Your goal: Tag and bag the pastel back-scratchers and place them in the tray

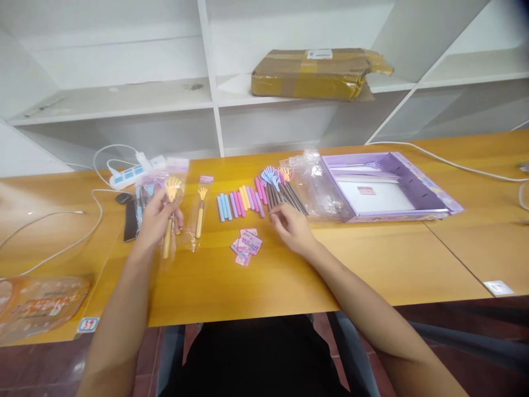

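Note:
My left hand point(159, 218) is closed on a yellow hand-shaped back scratcher point(167, 237) in a clear plastic sleeve. Beneath and behind it lie other bagged back scratchers point(144, 193), partly hidden. Just right of that hand, another bagged yellow back scratcher point(200, 215) rests on the table. My right hand point(292, 227) is at the lower ends of a pile of back scratchers with dark metal rods point(289, 196) and blue, pink or orange heads. Its fingers are loosely bent, with thumb and forefinger apart. Coloured handle tubes point(242, 201) lie in a row between my hands.
Small printed cards point(248, 245) lie near the table's middle. Clear plastic bags point(316, 184) lie beside a purple open box point(397, 215). A white power strip point(136, 172), a phone point(130, 220) and cables are at left. A taped carton point(309, 77) sits on the shelf.

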Available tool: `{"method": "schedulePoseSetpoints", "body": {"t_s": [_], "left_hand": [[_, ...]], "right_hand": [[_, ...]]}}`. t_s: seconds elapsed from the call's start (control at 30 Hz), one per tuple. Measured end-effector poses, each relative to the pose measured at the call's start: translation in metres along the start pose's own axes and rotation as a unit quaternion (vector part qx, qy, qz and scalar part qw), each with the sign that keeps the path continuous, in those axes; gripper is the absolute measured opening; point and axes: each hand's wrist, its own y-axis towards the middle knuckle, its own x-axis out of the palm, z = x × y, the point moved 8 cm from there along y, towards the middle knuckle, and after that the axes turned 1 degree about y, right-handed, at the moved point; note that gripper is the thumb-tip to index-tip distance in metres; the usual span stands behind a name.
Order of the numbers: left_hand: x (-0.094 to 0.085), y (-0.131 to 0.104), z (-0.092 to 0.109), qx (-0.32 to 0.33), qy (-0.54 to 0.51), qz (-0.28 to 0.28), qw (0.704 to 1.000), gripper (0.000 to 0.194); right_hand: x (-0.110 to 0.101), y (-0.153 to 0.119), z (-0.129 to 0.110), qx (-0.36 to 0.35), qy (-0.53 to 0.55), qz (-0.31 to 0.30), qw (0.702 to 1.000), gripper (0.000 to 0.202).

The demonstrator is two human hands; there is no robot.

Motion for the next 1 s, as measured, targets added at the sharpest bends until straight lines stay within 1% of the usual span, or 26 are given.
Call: {"method": "schedulePoseSetpoints", "body": {"t_s": [0.03, 0.07, 0.1, 0.17, 0.2, 0.23, 0.27, 0.3, 0.37, 0.4, 0.47, 0.53, 0.57, 0.67, 0.7, 0.77, 0.83, 0.87, 0.93, 1.0], "left_hand": [[0.013, -0.008, 0.004, -0.012, -0.033, -0.062, 0.997, 0.038], [0.029, -0.017, 0.005, -0.033, -0.052, -0.132, 0.989, 0.043], [0.047, -0.028, 0.004, -0.059, -0.059, -0.206, 0.975, 0.049], [0.084, -0.052, -0.004, -0.102, -0.061, -0.341, 0.933, 0.062], [0.101, -0.062, -0.009, -0.111, -0.066, -0.394, 0.910, 0.067], [0.117, -0.070, -0.013, -0.114, -0.077, -0.434, 0.890, 0.071], [0.131, -0.077, -0.017, -0.113, -0.093, -0.464, 0.874, 0.074], [0.144, -0.081, -0.020, -0.108, -0.114, -0.484, 0.861, 0.076], [0.163, -0.086, -0.023, -0.099, -0.162, -0.502, 0.844, 0.076], [0.170, -0.087, -0.024, -0.097, -0.183, -0.500, 0.841, 0.073], [0.177, -0.085, -0.027, -0.095, -0.203, -0.479, 0.849, 0.059], [0.179, -0.081, -0.030, -0.094, -0.202, -0.449, 0.865, 0.049], [0.179, -0.080, -0.031, -0.093, -0.199, -0.439, 0.871, 0.047], [0.178, -0.081, -0.032, -0.101, -0.190, -0.438, 0.873, 0.051], [0.178, -0.082, -0.033, -0.106, -0.187, -0.443, 0.870, 0.052], [0.177, -0.083, -0.035, -0.113, -0.183, -0.449, 0.867, 0.055], [0.176, -0.083, -0.036, -0.114, -0.184, -0.450, 0.866, 0.057], [0.176, -0.082, -0.037, -0.114, -0.186, -0.449, 0.867, 0.059], [0.175, -0.082, -0.039, -0.113, -0.188, -0.445, 0.868, 0.065], [0.176, -0.082, -0.040, -0.116, -0.185, -0.442, 0.870, 0.070]], "right_hand": [[0.002, -0.001, 0.000, 0.017, 0.050, -0.007, 0.999, 0.008], [0.007, -0.002, 0.001, 0.034, 0.113, -0.023, 0.993, 0.014], [0.013, -0.004, 0.001, 0.051, 0.182, -0.044, 0.981, 0.024], [0.029, -0.008, 0.001, 0.085, 0.299, -0.087, 0.946, 0.049], [0.037, -0.010, 0.002, 0.103, 0.335, -0.101, 0.931, 0.059], [0.043, -0.012, 0.003, 0.119, 0.354, -0.110, 0.921, 0.065], [0.049, -0.014, 0.005, 0.132, 0.360, -0.113, 0.917, 0.067], [0.054, -0.016, 0.007, 0.137, 0.356, -0.112, 0.918, 0.064], [0.061, -0.018, 0.006, 0.123, 0.321, -0.112, 0.932, 0.051], [0.064, -0.020, 0.004, 0.106, 0.298, -0.112, 0.942, 0.046], [0.068, -0.023, -0.002, 0.073, 0.251, -0.116, 0.958, 0.040], [0.071, -0.026, -0.007, 0.054, 0.203, -0.111, 0.972, 0.040], [0.070, -0.026, -0.008, 0.047, 0.178, -0.101, 0.978, 0.042], [0.060, -0.024, -0.008, 0.031, 0.122, -0.051, 0.991, 0.045], [0.054, -0.023, -0.007, 0.032, 0.119, -0.037, 0.992, 0.043], [0.044, -0.019, -0.004, 0.037, 0.124, -0.023, 0.991, 0.029], [0.035, -0.014, -0.006, 0.019, 0.120, -0.038, 0.992, 0.011], [0.033, -0.012, -0.009, 0.002, 0.113, -0.051, 0.992, 0.010], [0.030, -0.010, -0.016, -0.032, 0.100, -0.077, 0.992, 0.017], [0.030, -0.009, -0.019, -0.044, 0.105, -0.090, 0.989, 0.015]]}}
